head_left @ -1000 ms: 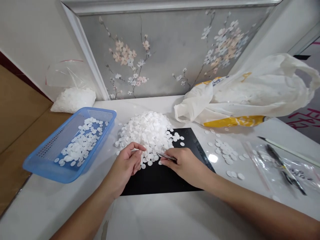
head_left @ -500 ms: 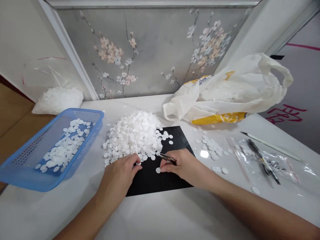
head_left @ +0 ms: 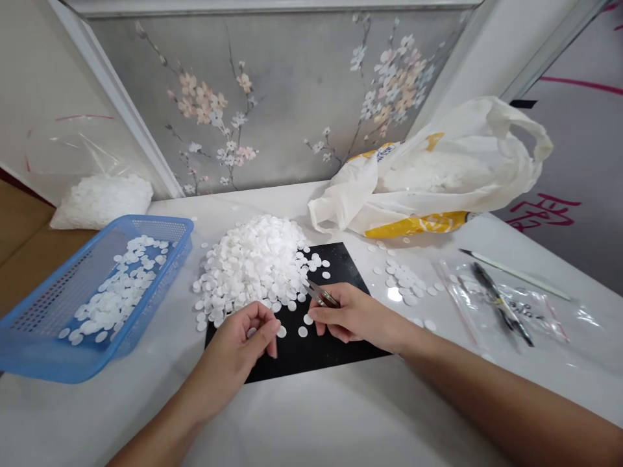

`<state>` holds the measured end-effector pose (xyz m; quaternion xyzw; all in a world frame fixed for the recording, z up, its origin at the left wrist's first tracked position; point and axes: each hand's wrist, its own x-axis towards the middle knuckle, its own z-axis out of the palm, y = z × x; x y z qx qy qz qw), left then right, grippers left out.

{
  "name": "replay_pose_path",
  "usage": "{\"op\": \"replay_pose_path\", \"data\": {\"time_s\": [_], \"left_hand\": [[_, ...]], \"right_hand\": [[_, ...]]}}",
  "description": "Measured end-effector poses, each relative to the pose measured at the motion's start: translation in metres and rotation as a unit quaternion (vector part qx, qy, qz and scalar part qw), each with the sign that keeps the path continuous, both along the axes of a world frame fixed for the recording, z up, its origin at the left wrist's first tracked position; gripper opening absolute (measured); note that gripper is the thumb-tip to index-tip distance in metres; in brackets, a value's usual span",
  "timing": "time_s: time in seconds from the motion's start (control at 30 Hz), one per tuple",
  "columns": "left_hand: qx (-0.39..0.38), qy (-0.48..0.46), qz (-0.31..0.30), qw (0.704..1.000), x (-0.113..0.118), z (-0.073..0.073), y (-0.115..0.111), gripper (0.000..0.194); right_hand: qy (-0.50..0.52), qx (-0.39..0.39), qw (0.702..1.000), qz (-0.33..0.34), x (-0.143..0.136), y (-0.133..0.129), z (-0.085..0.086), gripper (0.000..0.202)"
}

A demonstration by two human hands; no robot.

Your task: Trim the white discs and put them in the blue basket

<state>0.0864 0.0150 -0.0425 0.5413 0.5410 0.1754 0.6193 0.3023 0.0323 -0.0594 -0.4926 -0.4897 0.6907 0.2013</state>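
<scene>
several white discs on black mat; over it my right hand grips a metal tool, my left hand i cannot tell.

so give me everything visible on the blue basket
The blue basket is rectangular with rounded corners, a smooth rim and walls pierced by small holes; it looks like slightly see-through plastic. It stands upright on the white table, left of the disc pile, slightly cut off at the picture's left edge. White discs lie loose and overlapping inside. Neither the left hand nor the right hand touches it.
</scene>
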Motion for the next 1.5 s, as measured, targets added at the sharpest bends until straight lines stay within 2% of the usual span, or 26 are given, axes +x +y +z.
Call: {"op": "replay_pose_path", "data": {"time_s": [0.1, 0.2, 0.37, 0.57, 0.7, 0.9, 1.1, 1.17, 1.3, 1.4, 1.5], "left_hand": [[-0.064, -0.070, 0.018, 0.995, 0.002, -0.002, -0.001, 0.028], [-0.073, -0.092, 0.032, 0.993, 0.003, -0.005, 0.000, 0.026], [-0.096, -0.115, 0.047, 0.988, 0.002, -0.010, 0.000, 0.020], [-0.081, -0.125, 0.047, 0.988, 0.006, -0.006, -0.001, 0.019], [-0.076, -0.151, 0.047, 0.984, 0.009, -0.005, -0.003, 0.029], [-0.092, -0.152, 0.014, 0.984, 0.011, -0.007, -0.008, 0.035], [-0.088, -0.135, 0.008, 0.987, 0.016, -0.006, -0.009, 0.029], [-0.098, -0.148, 0.024, 0.984, 0.017, -0.006, -0.009, 0.027], [-0.137, -0.207, 0.109, 0.963, 0.016, -0.007, -0.009, 0.026], [-0.159, -0.227, 0.150, 0.949, 0.014, -0.008, -0.009, 0.025], [-0.169, -0.236, 0.181, 0.939, 0.013, -0.007, -0.009, 0.022]], "right_hand": [[0.029, -0.023, 0.999, -0.013, -0.003, -0.001, 0.001, 0.016], [0.049, -0.027, 0.998, -0.011, -0.004, -0.002, 0.001, 0.019], [0.058, 0.018, 0.998, 0.012, -0.005, -0.004, -0.001, 0.025], [0.056, 0.034, 0.997, 0.031, -0.006, -0.005, -0.001, 0.025], [0.053, 0.038, 0.997, 0.040, -0.007, -0.005, 0.001, 0.027], [0.049, 0.039, 0.997, 0.045, -0.009, -0.006, 0.005, 0.033], [0.059, 0.042, 0.996, 0.057, -0.012, -0.008, 0.006, 0.038], [0.062, 0.052, 0.996, 0.042, -0.014, -0.009, 0.007, 0.041], [0.026, 0.080, 0.996, -0.013, -0.014, -0.010, 0.010, 0.050], [-0.033, 0.142, 0.989, -0.003, -0.012, -0.013, 0.012, 0.053], [-0.097, 0.225, 0.969, 0.022, -0.012, -0.018, 0.012, 0.050]]}}
